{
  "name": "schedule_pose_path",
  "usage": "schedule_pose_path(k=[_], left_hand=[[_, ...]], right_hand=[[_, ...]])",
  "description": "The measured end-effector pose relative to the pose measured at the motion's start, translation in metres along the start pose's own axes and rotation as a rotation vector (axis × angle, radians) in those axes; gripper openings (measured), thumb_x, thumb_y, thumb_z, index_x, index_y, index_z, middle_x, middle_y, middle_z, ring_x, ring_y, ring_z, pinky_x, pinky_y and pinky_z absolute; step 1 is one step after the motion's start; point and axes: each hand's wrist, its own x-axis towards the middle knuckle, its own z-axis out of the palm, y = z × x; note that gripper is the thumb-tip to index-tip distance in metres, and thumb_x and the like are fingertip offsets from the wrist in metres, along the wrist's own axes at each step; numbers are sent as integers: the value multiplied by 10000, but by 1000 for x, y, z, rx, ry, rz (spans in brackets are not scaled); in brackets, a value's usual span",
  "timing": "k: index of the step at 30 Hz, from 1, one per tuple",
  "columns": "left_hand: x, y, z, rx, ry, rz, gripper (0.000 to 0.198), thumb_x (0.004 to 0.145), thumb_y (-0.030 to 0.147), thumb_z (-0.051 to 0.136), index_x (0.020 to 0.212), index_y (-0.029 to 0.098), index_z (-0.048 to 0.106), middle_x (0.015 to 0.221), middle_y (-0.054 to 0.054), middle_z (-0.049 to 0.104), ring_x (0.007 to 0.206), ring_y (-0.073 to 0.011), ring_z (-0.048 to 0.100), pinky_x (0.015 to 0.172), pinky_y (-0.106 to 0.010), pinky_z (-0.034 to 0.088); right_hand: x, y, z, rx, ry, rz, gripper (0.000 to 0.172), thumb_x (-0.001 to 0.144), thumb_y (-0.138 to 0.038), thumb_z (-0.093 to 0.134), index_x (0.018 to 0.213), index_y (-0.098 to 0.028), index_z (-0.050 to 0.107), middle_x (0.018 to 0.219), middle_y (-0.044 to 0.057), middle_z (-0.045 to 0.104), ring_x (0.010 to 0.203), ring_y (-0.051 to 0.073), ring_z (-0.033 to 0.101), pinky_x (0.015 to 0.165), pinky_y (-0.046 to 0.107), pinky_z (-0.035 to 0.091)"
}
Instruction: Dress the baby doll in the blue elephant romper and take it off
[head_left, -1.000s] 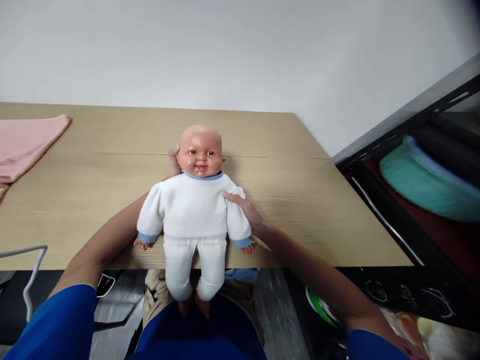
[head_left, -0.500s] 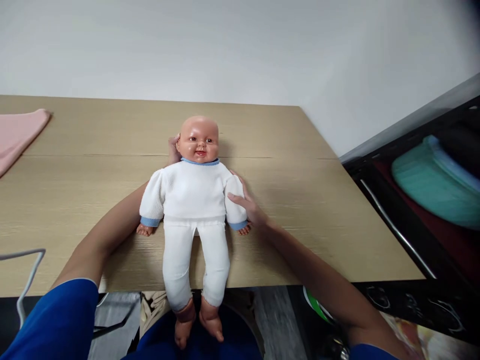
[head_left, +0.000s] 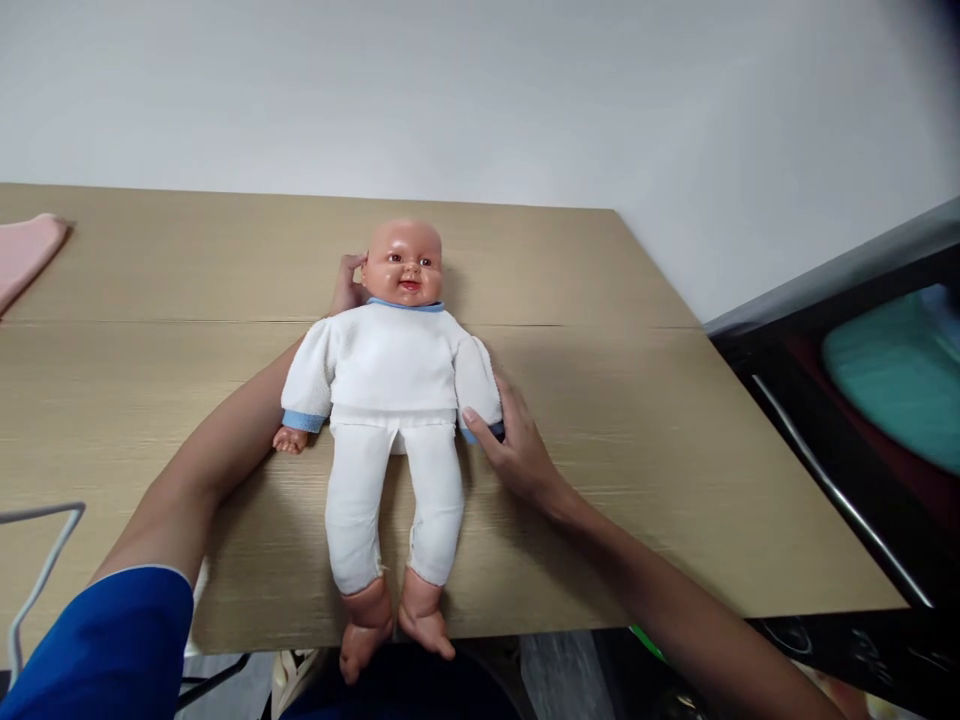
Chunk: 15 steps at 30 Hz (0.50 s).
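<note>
While wood tbl (head_left: 615,400) bears doll (head_left: 394,365), lt-grey wall (head_left: 450,100) stands behind.

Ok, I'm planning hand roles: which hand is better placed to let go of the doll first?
Probably the right hand: it is around the end of one sleeve of the doll, while the left hand, partly hidden behind the head, may be supporting it.

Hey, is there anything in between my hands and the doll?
Nothing visible between the right hand and the doll: the thumb lies against the doll's sleeve. The left hand sits partly behind the doll's head, so its contact there is hidden.
</note>
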Motion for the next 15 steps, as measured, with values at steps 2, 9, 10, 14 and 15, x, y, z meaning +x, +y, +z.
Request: schedule_pose_path(k=[2, 9, 10, 14, 15], left_hand=[[-4, 4, 0, -32, 75, -11, 562, 1177, 594, 382, 1176, 201, 783, 1228, 35, 904, 1607, -280, 609, 1439, -478, 349], [-10, 8, 2, -12, 21, -8, 645, 1047, 690, 627, 1441, 203, 780, 1330, -100, 890, 1534, -433, 697, 1350, -574, 527], [-9, 8, 1, -7, 3, 1, 660, 1044, 697, 631, 1457, 203, 775, 1352, -109, 882, 1529, -440, 700, 1345, -581, 531], [-8, 6, -3, -33, -65, 19, 624, 1047, 668, 660, 1433, 196, 793, 1345, -118, 885, 1523, -458, 700, 1365, -608, 503], [-7, 6, -4, -40, -77, 22, 602, 1048, 649, 671, 1415, 190, 801, 1331, -123, 889, 1521, -460, 702, 1371, -610, 497]], right_hand=[[-2, 2, 0, -63, 3, -13, 706, 1120, -625, 634, 1700, -242, 509, 1652, 208, 638, 1541, 399, 596, 1351, 666, 425], [-6, 7, -7, -123, -41, -9, 688, 1121, -652, 637, 1686, -280, 511, 1594, 187, 672, 1468, 404, 636, 1284, 645, 490], [-6, 7, -7, -126, -45, -9, 685, 1120, -654, 638, 1682, -284, 512, 1591, 185, 675, 1466, 406, 640, 1277, 641, 498], [-7, 8, -9, -135, -55, -2, 662, 1118, -656, 641, 1663, -299, 525, 1556, 184, 698, 1431, 415, 662, 1241, 634, 527], [-7, 8, -10, -138, -59, -1, 659, 1119, -652, 641, 1663, -299, 522, 1554, 187, 698, 1426, 417, 663, 1237, 636, 529]])
